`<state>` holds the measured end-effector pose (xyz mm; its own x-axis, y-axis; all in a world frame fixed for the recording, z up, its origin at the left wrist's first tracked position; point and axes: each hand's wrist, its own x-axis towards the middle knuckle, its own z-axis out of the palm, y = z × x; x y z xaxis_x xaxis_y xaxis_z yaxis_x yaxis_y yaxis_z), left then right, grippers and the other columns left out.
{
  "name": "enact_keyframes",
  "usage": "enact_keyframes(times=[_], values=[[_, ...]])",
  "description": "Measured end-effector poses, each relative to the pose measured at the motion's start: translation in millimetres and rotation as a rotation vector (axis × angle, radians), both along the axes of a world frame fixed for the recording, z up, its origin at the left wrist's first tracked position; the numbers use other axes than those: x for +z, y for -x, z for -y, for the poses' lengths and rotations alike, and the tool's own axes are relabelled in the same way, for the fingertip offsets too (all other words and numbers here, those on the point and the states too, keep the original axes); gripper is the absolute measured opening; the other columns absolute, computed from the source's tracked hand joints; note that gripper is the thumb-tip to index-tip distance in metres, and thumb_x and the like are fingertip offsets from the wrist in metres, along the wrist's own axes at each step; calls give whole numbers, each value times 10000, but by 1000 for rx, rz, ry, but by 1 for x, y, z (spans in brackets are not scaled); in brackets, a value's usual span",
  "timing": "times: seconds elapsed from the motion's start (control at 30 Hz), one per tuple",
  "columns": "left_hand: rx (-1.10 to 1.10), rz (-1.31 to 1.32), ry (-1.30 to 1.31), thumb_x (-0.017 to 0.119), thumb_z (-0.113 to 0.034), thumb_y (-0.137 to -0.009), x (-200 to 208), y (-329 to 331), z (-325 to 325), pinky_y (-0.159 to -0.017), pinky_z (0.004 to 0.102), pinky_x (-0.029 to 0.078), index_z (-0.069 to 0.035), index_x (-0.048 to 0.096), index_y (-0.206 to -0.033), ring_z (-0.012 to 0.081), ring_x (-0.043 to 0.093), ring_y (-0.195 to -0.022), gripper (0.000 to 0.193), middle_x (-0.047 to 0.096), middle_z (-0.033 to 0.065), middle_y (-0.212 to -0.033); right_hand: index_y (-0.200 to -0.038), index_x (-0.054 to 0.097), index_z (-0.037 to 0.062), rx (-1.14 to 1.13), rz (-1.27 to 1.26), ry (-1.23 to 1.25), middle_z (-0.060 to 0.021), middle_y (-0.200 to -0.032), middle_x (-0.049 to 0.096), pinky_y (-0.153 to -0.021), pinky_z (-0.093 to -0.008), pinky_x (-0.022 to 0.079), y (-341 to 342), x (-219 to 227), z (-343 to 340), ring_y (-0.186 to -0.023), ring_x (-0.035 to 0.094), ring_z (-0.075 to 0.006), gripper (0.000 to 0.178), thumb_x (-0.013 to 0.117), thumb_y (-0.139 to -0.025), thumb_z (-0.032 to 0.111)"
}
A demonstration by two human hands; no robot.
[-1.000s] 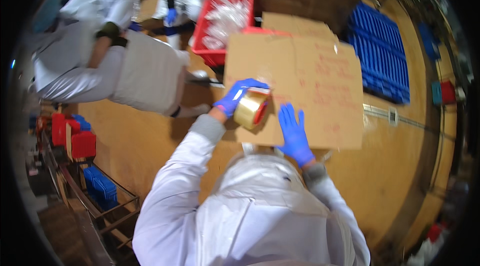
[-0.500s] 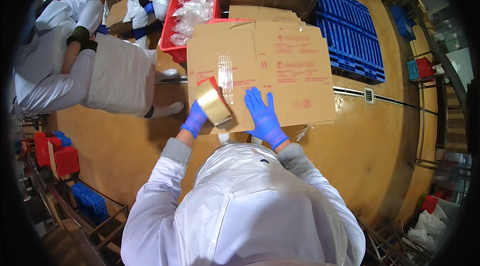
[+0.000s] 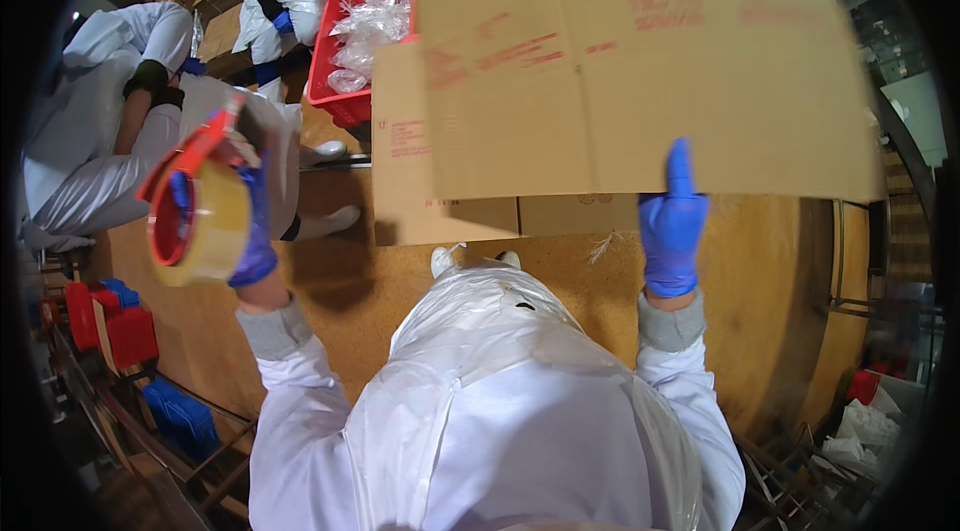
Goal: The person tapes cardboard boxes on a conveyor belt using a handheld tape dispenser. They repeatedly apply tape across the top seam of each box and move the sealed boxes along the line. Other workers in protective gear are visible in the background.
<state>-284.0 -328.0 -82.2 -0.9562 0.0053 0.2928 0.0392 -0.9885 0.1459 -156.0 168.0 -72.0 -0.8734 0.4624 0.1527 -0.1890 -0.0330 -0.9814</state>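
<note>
The left hand, in a blue glove, is closed around a red hand-held tape dispenser loaded with a wide roll of yellowish clear tape. Part of a blue finger shows at the red side of the roll, the rest of the hand lying along the other side. The dispenser is held up off to the left, well apart from the cardboard.

The right hand, in a matching blue glove, pinches the near edge of a large flat brown cardboard piece with red print — its thumb points away from the body along the upper face, while the other fingers are bent in at the edge, their tips hidden. That piece is raised and slightly blurred, above another flat brown cardboard piece that shows at its left and beneath its near edge. Beyond them — just left of the raised cardboard — stands a red plastic crate of clear crumpled plastic bags.
</note>
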Motion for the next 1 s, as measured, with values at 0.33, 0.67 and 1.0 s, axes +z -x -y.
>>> enact_keyframes(times=[0.33,0.67,1.0], values=[[4,4,1263,696,-174,-936,-108,4,-139,-1036,316,467,-8,573,-1362,199,582,-1246,473,624,112,-1351,-1328,607,21,892,578,-560,-143,-1140,709,-988,-379,517,-50,-135,19,-1102,677,-271,653,768,-843,428],[-454,139,1315,580,-162,-982,-137,66,-189,-928,327,553,-36,698,-1183,171,690,-1024,264,724,82,-1130,-1594,266,115,727,260,-1652,-96,-1662,240,-1234,-570,125,13,-163,79,-1558,141,-327,1029,761,-746,424],[17,-493,1649,716,-36,-857,-91,9,-178,-1038,353,492,-55,664,-1279,251,648,-1166,425,669,125,-1281,-1568,304,80,654,220,-1551,-105,-1639,278,-1245,-550,120,11,-170,79,-1552,152,-320,1001,769,-766,458]])
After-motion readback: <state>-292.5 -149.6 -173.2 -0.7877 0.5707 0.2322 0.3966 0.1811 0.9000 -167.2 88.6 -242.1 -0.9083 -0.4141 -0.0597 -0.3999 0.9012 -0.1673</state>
